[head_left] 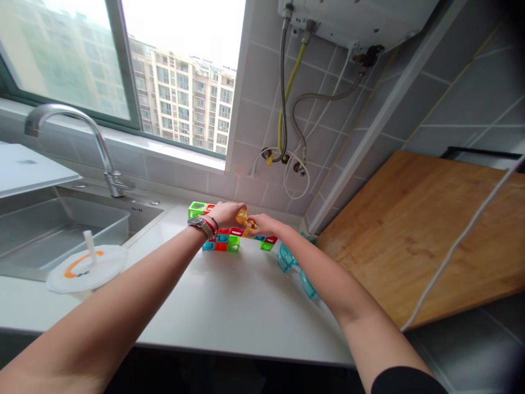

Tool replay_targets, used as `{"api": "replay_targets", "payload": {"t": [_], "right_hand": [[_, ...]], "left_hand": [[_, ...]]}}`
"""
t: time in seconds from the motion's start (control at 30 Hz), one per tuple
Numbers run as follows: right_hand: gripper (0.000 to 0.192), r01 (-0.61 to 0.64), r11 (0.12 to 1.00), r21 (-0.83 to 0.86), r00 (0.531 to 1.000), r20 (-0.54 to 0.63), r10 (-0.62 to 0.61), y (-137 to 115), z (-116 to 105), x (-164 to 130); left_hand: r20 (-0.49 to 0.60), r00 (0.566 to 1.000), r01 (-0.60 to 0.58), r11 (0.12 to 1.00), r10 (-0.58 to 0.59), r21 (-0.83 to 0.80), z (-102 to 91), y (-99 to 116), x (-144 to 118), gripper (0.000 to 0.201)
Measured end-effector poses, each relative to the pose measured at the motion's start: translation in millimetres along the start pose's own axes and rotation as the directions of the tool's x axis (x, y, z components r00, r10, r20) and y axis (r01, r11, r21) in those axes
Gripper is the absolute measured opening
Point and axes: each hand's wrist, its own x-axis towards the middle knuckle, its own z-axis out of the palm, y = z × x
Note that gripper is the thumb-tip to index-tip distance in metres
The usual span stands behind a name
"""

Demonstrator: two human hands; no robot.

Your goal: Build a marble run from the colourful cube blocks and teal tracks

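Both my arms reach forward over the white countertop (229, 295). My left hand (225, 213) and my right hand (262, 224) meet over a small orange translucent piece (245, 221) and both grip it. Below them stands a cluster of coloured translucent cube blocks (223, 241) in green, red and blue. One green block (197, 209) sits at the far left of the cluster, another (266, 245) at its right. A watch and a red band are on my left wrist. Teal curved pieces (287, 258) lie just right of my right forearm.
A steel sink (49, 230) with a curved tap (102, 148) is at the left, a white round lid with an orange mark (87, 267) on its edge. A large wooden board (430, 235) lies at the right. Hoses (287, 109) hang on the tiled wall behind.
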Motion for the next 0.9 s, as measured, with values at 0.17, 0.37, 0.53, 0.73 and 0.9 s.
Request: {"api": "replay_targets", "payload": {"t": [0.17,0.37,0.53,0.73,0.9], "right_hand": [[0.050,-0.007,1.000,-0.009,1.000,-0.003,0.007,-1,1,-2],[0.044,0.001,0.997,-0.072,1.000,0.026,0.001,-7,-10,2],[0.053,-0.035,0.999,-0.040,0.999,0.031,0.036,-7,-17,6],[0.059,-0.001,0.998,0.068,0.999,-0.049,0.004,-2,-15,3],[0.063,-0.036,0.991,0.127,0.996,-0.076,0.046,5,-16,-3]], "left_hand": [[0.008,1.000,-0.007,1.000,0.007,0.005,-0.7,0,0,0.058],[0.046,0.999,-0.008,1.000,0.007,0.012,-5.4,3,0,0.061],[0.105,0.994,-0.008,1.000,0.005,0.024,-11.7,14,8,0.075],[0.196,0.978,-0.080,0.995,0.068,0.055,-18.5,49,40,0.101],[0.245,0.968,-0.054,0.998,0.056,-0.011,-10.4,44,56,0.103]]}}
